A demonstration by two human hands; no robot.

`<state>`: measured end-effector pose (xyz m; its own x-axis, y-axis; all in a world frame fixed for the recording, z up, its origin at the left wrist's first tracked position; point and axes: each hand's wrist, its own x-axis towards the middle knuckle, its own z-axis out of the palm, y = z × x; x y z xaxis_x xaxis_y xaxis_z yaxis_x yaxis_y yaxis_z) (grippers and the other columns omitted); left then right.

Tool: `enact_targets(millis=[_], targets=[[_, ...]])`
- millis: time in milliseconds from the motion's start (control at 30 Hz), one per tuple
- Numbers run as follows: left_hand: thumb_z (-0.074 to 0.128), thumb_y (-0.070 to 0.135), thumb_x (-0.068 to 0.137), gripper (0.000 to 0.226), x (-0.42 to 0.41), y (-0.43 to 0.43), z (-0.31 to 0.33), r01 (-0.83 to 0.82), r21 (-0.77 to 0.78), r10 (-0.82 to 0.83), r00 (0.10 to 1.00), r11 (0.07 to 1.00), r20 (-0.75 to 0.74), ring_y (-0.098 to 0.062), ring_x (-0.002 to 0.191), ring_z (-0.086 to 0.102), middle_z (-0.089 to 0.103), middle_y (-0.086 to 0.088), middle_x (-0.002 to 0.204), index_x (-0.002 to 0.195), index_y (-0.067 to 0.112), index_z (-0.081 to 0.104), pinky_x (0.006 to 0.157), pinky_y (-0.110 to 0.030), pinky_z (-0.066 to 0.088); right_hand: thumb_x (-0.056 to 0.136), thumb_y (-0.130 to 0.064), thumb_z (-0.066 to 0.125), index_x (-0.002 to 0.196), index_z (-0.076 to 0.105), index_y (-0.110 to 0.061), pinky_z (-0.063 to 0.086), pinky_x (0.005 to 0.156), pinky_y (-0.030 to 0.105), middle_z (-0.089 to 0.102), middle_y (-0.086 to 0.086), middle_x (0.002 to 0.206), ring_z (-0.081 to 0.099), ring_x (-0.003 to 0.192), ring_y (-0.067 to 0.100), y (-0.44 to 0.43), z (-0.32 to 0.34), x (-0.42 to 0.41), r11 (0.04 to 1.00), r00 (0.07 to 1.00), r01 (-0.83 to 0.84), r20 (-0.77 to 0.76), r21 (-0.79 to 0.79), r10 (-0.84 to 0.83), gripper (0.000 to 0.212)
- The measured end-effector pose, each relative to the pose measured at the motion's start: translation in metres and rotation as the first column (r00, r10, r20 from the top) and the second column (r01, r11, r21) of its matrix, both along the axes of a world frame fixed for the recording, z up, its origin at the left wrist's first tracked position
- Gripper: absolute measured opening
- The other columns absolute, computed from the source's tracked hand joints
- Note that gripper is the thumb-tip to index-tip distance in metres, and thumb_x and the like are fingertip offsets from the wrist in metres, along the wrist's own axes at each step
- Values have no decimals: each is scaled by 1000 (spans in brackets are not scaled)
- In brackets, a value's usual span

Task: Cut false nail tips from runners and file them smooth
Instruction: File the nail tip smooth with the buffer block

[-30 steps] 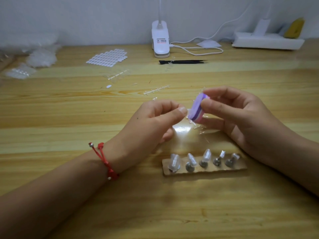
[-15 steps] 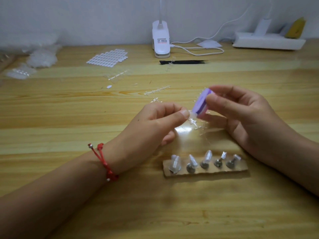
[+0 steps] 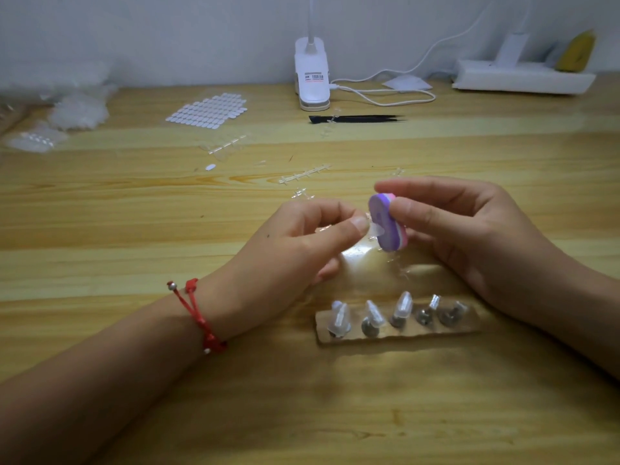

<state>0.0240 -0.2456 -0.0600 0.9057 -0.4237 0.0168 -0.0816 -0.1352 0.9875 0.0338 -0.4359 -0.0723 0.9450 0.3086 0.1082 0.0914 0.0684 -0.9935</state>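
Glare on the table (image 3: 134, 229) between the hands washes out several small clear scraps, and I cannot count them. The nail tip (image 3: 375, 229) is transparent and mostly covered. I see only a sliver of it poking out from the left hand (image 3: 295, 250), whose thumb and forefinger pinch it. Its free edge touches the purple face of the file block (image 3: 385, 223), which the right hand (image 3: 469, 236) grips between thumb and fingers, tilted on edge. Both forearms are cut off by the frame. The pale heaps (image 3: 79, 110) at far left are too blurred for me to identify.

Counted:
- one cardboard strip (image 3: 419, 334) near me, carrying five upright pegs, at least the three left ones capped with clear tips
- at least two runners (image 3: 303, 176) lying farther out
- one pair of black tweezers (image 3: 355, 119)
- one clip lamp (image 3: 312, 75)
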Motion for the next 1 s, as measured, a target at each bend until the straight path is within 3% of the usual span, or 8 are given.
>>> enact_targets(millis=[133, 267, 367, 533, 667, 800, 933, 1000], targets=[[50, 21, 94, 17, 2, 2, -1, -117, -33, 117, 993, 993, -17, -5, 37, 26, 35, 8, 44, 82, 14, 59, 38, -16, 23, 64, -44, 80, 95, 79, -27, 56, 77, 27, 76, 2, 88, 68, 81, 13, -1, 1, -1, 997, 998, -57, 10, -55, 58, 36], [49, 18, 95, 17, 1, -2, 0, -73, -28, 73, 997, 997, -10, -1, 34, 29, 38, 12, 40, 82, 13, 58, 36, -10, 24, 63, -37, 80, 89, 79, -25, 55, 70, 23, 75, 0, 85, 69, 75, 14, 1, -1, 1, 998, 999, 28, 31, 53, -30, 29], [49, 20, 95, 17, 1, -2, -1, -89, -23, 89, 996, 996, -17, -2, 35, 28, 36, 12, 41, 82, 13, 58, 38, -14, 22, 64, -32, 82, 89, 79, -26, 55, 69, 23, 76, 1, 83, 71, 73, 14, 2, 1, -1, 999, 999, 8, 38, 33, -9, 26], [50, 18, 94, 15, 4, 1, -2, -168, -72, 167, 986, 983, -19, -4, 38, 29, 38, -6, 59, 85, 10, 59, 38, -12, 25, 66, -31, 76, 89, 79, -24, 52, 63, 16, 76, 0, 79, 69, 70, 8, 2, 3, -3, 998, 998, -49, 40, -36, 51, 25], [51, 21, 93, 17, -1, -2, -2, -100, -10, 100, 995, 995, -3, -1, 33, 26, 34, 13, 43, 79, 16, 58, 35, -10, 24, 65, -29, 79, 89, 80, -24, 55, 69, 22, 76, 0, 84, 70, 76, 12, 1, 1, 1, 997, 1000, 21, -2, 70, -21, 25], [50, 20, 94, 17, 2, -1, -1, -150, -29, 150, 989, 988, -13, -4, 36, 26, 32, 4, 47, 82, 13, 58, 37, -14, 22, 66, -32, 82, 90, 79, -29, 53, 69, 18, 76, -2, 86, 70, 78, 8, 1, 2, -2, 997, 997, -75, 2, -25, 75, 25], [49, 16, 94, 15, 0, -1, 0, -113, -58, 113, 994, 992, -4, 0, 33, 28, 38, 11, 43, 82, 11, 57, 36, -9, 24, 63, -29, 77, 88, 80, -23, 54, 65, 20, 75, -2, 81, 69, 73, 9, 2, 2, 1, 995, 999, -7, -41, 103, 12, 26], [50, 17, 94, 17, -3, -3, -1, -61, -30, 62, 998, 998, 21, -1, 34, 29, 39, 12, 42, 78, 14, 57, 37, -7, 25, 65, -30, 76, 89, 80, -25, 54, 67, 20, 76, -1, 83, 70, 75, 9, 2, 2, 0, 996, 1000, 3, -28, 92, 0, 25]])
